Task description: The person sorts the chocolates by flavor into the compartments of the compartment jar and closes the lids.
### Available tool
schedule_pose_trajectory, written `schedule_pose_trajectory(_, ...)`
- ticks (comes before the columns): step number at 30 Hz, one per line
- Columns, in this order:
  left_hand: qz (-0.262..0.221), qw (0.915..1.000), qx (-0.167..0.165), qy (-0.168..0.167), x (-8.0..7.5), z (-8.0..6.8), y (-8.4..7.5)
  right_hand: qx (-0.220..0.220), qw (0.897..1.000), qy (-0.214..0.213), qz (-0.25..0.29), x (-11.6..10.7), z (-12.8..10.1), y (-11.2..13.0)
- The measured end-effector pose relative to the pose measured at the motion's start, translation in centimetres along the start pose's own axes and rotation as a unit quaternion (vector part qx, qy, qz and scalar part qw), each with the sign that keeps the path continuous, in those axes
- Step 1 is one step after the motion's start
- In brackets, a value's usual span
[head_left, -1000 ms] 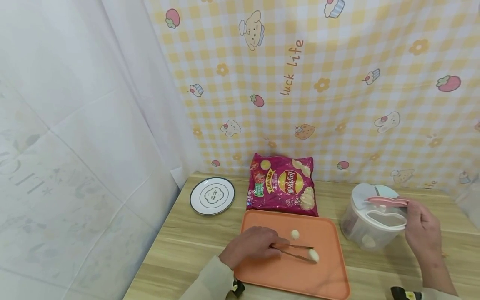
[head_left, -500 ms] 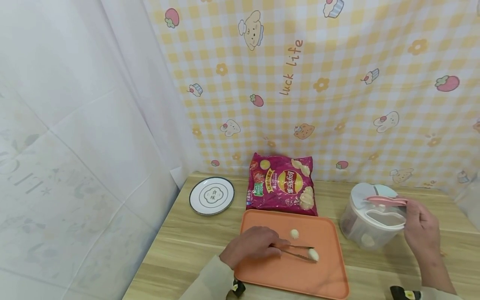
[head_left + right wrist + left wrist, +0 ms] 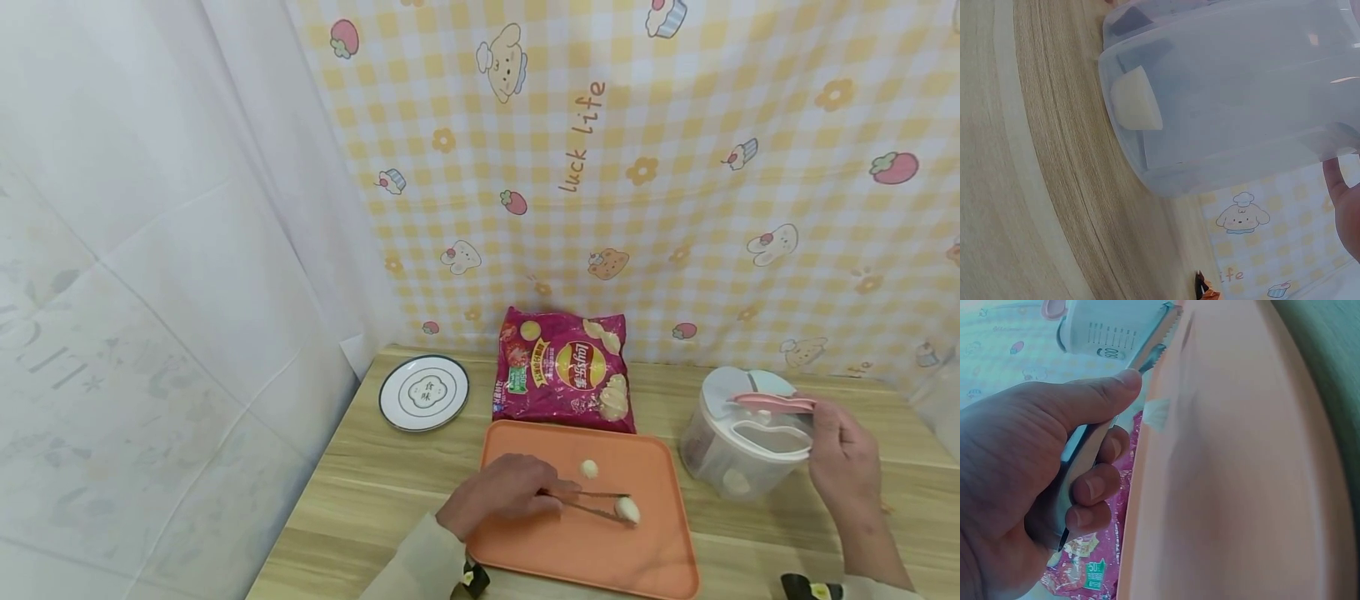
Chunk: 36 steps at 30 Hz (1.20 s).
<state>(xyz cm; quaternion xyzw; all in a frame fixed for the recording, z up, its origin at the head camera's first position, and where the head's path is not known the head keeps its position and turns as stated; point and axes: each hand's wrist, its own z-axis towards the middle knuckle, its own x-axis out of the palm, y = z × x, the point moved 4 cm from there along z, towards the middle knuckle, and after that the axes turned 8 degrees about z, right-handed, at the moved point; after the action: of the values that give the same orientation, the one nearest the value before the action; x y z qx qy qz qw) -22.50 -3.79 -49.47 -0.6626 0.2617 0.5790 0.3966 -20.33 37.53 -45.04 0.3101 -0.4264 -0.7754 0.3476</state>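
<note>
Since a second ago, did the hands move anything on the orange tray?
Hardly anything changed. The left hand still grips the tongs, their tips on the same white piece on the orange tray. The other white piece, the chip bag and the plate lie as before. The right hand still holds the clear container by its lid.

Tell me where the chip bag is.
In the head view the chip bag lies at the table's back edge, just behind the orange tray, with the plate to its left.
</note>
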Motion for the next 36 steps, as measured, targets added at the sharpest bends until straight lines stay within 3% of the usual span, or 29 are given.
schedule_pose_trajectory(8,0.023,0.9979,0.030,-0.053,-1.1,-0.1,-0.5,0.002,1.000,0.004,-0.003,0.0,0.0,0.0)
schedule_pose_trajectory(15,0.072,0.9880,0.056,-0.125,-2.6,0.4,-2.0,0.001,1.000,0.012,-0.004,0.1,0.1,-0.1)
schedule_pose_trajectory(25,0.087,0.9727,0.076,-0.201,-4.1,3.2,-4.3,0.018,1.000,0.003,-0.012,0.1,-0.1,0.0)
schedule_pose_trajectory(33,0.083,0.9671,0.064,-0.232,-4.5,6.0,-6.1,0.025,0.999,0.013,-0.023,0.0,0.0,-0.3)
schedule_pose_trajectory(36,0.088,0.9688,0.048,-0.227,-4.2,7.1,-6.8,0.025,0.999,0.007,-0.025,0.0,0.0,-0.4)
